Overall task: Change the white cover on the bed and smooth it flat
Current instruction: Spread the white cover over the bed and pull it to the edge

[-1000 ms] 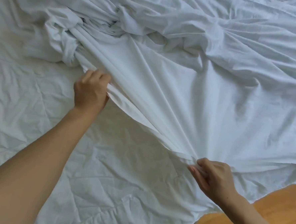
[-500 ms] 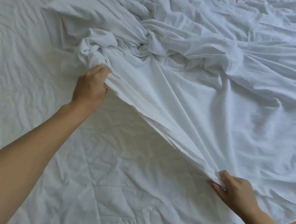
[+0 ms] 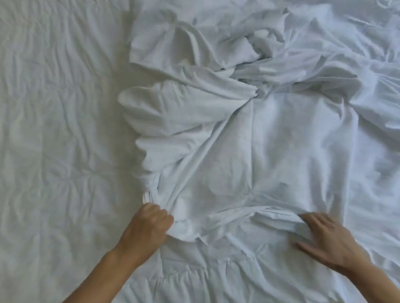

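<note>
A: Where is the cover (image 3: 253, 140) sitting?

B: It's lying bunched and twisted on the bed (image 3: 44, 118), mostly mid and right, with its near edge gathered between my two hands close to the bed's near side.

A: And the hands?

B: My left hand (image 3: 150, 223) is fisting a wad of the edge, fingers curled tight round it. My right hand (image 3: 329, 236) is lying flatter on the gathered hem; the fingers look fairly straight, pressing it down rather than pinching, though I can't tell what the thumb is doing.

A: So what's the trick here?

B: I'm reckoning I should be finding one true corner first, not hauling on the wad. Then I'd be spreading the hands apart along the hem, keeping it taut, so the knot up the middle is loosening instead of tightening.
</note>
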Demonstrator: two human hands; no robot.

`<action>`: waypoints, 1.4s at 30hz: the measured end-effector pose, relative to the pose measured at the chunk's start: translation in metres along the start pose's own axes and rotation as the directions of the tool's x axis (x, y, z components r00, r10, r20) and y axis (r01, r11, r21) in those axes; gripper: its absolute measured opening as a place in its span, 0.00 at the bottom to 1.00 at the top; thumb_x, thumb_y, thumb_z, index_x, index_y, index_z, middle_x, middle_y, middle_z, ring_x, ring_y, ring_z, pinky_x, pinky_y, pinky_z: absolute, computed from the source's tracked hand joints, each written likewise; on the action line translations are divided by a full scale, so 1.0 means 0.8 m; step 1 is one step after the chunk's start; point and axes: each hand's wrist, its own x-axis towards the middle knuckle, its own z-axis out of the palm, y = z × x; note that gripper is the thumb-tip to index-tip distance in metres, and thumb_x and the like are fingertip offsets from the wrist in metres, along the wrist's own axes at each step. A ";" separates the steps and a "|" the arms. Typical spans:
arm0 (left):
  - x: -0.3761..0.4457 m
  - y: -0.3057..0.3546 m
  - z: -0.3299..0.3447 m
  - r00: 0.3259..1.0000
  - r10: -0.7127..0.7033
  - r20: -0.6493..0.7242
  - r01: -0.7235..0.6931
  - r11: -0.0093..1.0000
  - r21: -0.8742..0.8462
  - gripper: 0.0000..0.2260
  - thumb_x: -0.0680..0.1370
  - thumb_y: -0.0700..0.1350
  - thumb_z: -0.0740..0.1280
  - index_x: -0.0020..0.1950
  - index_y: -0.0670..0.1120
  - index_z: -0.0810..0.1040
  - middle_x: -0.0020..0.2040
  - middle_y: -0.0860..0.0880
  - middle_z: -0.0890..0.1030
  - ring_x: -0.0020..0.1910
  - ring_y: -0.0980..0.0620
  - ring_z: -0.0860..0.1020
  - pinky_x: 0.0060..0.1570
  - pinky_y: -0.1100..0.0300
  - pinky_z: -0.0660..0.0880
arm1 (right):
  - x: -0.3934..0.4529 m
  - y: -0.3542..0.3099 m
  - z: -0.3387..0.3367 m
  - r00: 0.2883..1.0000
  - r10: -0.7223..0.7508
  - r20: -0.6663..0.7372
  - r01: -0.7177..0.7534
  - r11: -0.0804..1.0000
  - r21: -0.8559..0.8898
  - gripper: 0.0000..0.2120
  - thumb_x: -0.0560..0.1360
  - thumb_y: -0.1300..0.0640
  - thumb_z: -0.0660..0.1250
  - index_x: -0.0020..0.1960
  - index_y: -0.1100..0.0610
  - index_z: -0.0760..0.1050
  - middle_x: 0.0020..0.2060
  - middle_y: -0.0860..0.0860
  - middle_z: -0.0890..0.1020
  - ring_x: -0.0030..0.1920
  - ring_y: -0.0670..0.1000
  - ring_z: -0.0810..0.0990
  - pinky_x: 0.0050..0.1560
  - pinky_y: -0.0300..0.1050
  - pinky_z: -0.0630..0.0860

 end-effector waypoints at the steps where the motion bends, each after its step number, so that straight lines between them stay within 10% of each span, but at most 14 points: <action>1: 0.007 0.009 0.009 0.999 -0.029 -0.042 0.028 0.999 -0.018 0.07 0.64 0.35 0.57 0.30 0.47 0.68 0.28 0.48 0.68 0.27 0.47 0.69 0.35 0.57 0.59 | 0.008 -0.020 -0.009 0.996 -0.084 -0.037 0.085 0.996 0.028 0.32 0.73 0.29 0.55 0.61 0.53 0.73 0.53 0.51 0.79 0.51 0.54 0.79 0.49 0.46 0.74; 6: 0.021 0.038 0.027 0.979 -0.099 -0.181 0.092 0.995 -0.043 0.06 0.67 0.34 0.64 0.36 0.44 0.77 0.36 0.47 0.75 0.38 0.46 0.73 0.44 0.56 0.68 | 0.123 -0.207 -0.042 0.785 -0.443 -0.432 0.435 0.892 -0.124 0.19 0.75 0.48 0.66 0.62 0.56 0.72 0.59 0.57 0.78 0.58 0.58 0.74 0.54 0.53 0.75; 10: 0.000 0.025 0.031 0.936 -0.242 -0.256 0.235 0.970 -0.056 0.07 0.68 0.38 0.68 0.45 0.43 0.80 0.48 0.45 0.79 0.47 0.43 0.75 0.52 0.53 0.71 | 0.242 -0.339 -0.056 0.651 -0.744 -0.151 0.668 0.656 -0.351 0.28 0.69 0.47 0.74 0.66 0.57 0.74 0.65 0.60 0.74 0.67 0.61 0.71 0.65 0.55 0.68; 13: -0.009 0.010 0.032 0.867 -0.399 -0.299 0.383 0.917 -0.111 0.11 0.68 0.39 0.61 0.46 0.42 0.79 0.49 0.43 0.79 0.48 0.43 0.75 0.49 0.52 0.72 | 0.300 -0.381 -0.060 0.694 -0.706 0.143 0.677 0.571 -0.464 0.33 0.70 0.36 0.69 0.67 0.56 0.73 0.67 0.59 0.72 0.71 0.61 0.64 0.72 0.58 0.54; 17: 0.000 0.002 0.027 0.842 -0.437 -0.317 0.378 0.897 -0.231 0.03 0.65 0.38 0.60 0.33 0.42 0.72 0.34 0.46 0.74 0.36 0.45 0.73 0.42 0.55 0.72 | 0.317 -0.390 -0.041 0.495 -0.859 0.130 0.786 0.379 -0.488 0.06 0.68 0.55 0.75 0.40 0.56 0.80 0.39 0.54 0.81 0.46 0.59 0.79 0.58 0.55 0.72; 21: 0.018 0.008 0.008 0.919 -0.310 -0.243 0.266 0.944 -0.195 0.11 0.64 0.39 0.67 0.26 0.45 0.66 0.22 0.48 0.68 0.23 0.48 0.66 0.34 0.63 0.61 | 0.315 -0.381 -0.068 0.702 -0.638 -0.317 0.624 0.765 -0.160 0.09 0.77 0.56 0.62 0.39 0.58 0.74 0.30 0.54 0.77 0.33 0.59 0.78 0.33 0.46 0.68; 24: 0.014 0.015 0.000 0.962 -0.234 -0.142 0.214 0.966 -0.144 0.16 0.57 0.38 0.74 0.23 0.45 0.66 0.19 0.48 0.67 0.19 0.48 0.64 0.33 0.65 0.57 | 0.343 -0.377 -0.139 0.810 -0.194 -0.553 0.246 0.969 0.020 0.12 0.82 0.53 0.55 0.47 0.58 0.71 0.38 0.56 0.78 0.43 0.61 0.78 0.38 0.45 0.59; 29: -0.054 0.037 0.022 0.980 -0.176 -0.092 0.169 0.983 -0.079 0.13 0.54 0.38 0.73 0.25 0.47 0.68 0.21 0.49 0.67 0.20 0.49 0.66 0.35 0.60 0.61 | 0.382 -0.340 -0.237 0.735 -0.023 -0.677 0.129 0.986 0.106 0.09 0.78 0.52 0.51 0.40 0.49 0.64 0.35 0.50 0.75 0.38 0.55 0.73 0.39 0.50 0.66; 33: -0.085 0.072 0.049 0.991 -0.129 0.026 0.131 0.986 -0.100 0.07 0.58 0.41 0.69 0.28 0.49 0.71 0.25 0.51 0.70 0.24 0.50 0.69 0.38 0.59 0.59 | 0.362 -0.311 -0.200 0.810 0.055 -0.584 0.003 0.995 0.098 0.05 0.79 0.57 0.54 0.44 0.54 0.64 0.36 0.52 0.73 0.37 0.53 0.68 0.37 0.47 0.57; 38: -0.087 0.086 0.079 0.957 -0.222 0.188 0.255 0.951 -0.175 0.16 0.61 0.54 0.68 0.45 0.49 0.75 0.41 0.52 0.73 0.39 0.49 0.74 0.48 0.58 0.63 | 0.330 -0.296 -0.141 0.788 -0.413 -0.457 0.351 0.911 -0.218 0.10 0.77 0.55 0.57 0.42 0.61 0.70 0.32 0.58 0.78 0.30 0.61 0.75 0.32 0.45 0.61; 42: -0.061 0.058 0.047 0.955 -0.296 -0.002 0.270 0.874 -0.404 0.17 0.72 0.62 0.65 0.49 0.50 0.74 0.44 0.54 0.75 0.43 0.52 0.74 0.44 0.59 0.72 | 0.316 -0.298 -0.157 0.803 -0.346 -0.485 0.431 0.900 0.072 0.24 0.78 0.42 0.49 0.33 0.58 0.66 0.25 0.51 0.70 0.28 0.53 0.70 0.32 0.43 0.58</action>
